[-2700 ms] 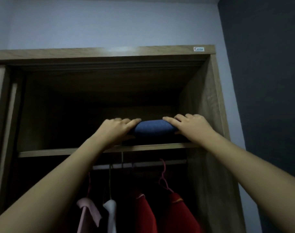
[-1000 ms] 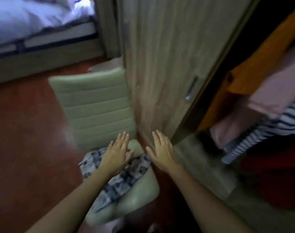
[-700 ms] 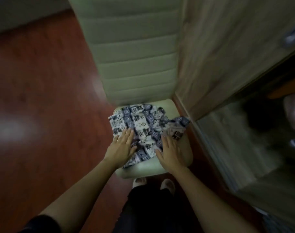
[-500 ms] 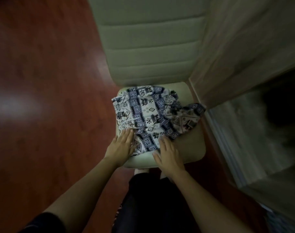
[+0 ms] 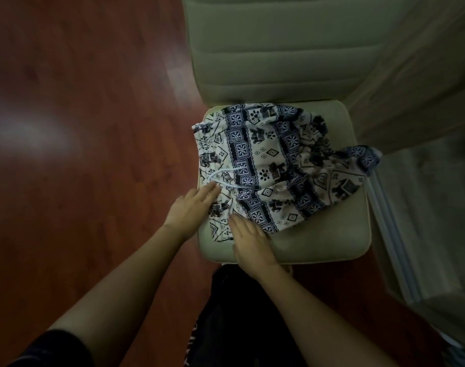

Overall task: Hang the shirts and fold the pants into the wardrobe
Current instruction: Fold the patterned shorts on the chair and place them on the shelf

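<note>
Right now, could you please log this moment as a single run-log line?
patterned drawstring pants: rumpled on chair seat | left hand: flat on pants | right hand: flat on pants

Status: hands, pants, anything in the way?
Both hands open: left hand, right hand flat on near edge of patterned pants. Pants rumpled on chair seat, not yet folded. Nothing lying over them.

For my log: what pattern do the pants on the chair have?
Pants: white with dark blue geometric bands; head view.
</note>
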Available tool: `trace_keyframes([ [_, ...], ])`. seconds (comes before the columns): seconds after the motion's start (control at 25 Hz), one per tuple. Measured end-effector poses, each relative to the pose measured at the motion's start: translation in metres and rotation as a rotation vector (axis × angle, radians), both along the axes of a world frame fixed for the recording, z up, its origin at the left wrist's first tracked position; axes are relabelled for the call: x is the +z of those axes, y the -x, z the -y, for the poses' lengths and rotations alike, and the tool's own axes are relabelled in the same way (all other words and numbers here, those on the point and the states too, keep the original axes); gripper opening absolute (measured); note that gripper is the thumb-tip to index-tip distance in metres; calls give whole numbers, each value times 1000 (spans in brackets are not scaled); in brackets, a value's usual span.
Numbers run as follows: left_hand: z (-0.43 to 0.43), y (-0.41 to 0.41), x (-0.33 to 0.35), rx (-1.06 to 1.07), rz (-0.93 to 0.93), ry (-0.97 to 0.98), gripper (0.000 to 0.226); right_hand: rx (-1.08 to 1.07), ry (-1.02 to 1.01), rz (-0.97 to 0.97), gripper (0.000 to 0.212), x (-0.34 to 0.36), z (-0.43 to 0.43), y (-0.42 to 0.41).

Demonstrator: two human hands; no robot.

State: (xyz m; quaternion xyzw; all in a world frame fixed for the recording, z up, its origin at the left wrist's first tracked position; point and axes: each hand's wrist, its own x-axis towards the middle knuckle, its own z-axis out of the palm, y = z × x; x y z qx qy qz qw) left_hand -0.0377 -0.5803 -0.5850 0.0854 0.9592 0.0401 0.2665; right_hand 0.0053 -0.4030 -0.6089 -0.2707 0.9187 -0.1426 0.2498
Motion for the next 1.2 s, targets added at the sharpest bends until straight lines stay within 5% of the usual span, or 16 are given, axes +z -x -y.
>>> trace_keyframes([
  [0.24,11,10,-17,-56,-138,17,72,-69,-4,-71,43,-1,10,21],
  [0.44,0,17,-8,-35,-178,-9,43,-440,336,217,26,40,-8,46],
  [0.6,-21,26,45,-86,-288,-33,42,-543,580,153,20,114,-37,69],
  [0.8,-45,85,175,-217,-543,-266,40,-535,708,-21,16,253,-90,116],
  [0.92,-55,112,272,-265,-646,-223,29,-403,628,-253,20,350,-113,133],
  [1.08,-69,129,390,-270,-734,-188,37,-307,385,-619,59,459,-135,140],
  [1.2,-92,132,494,-238,-739,-119,31,-358,482,-808,50,536,-152,146],
])
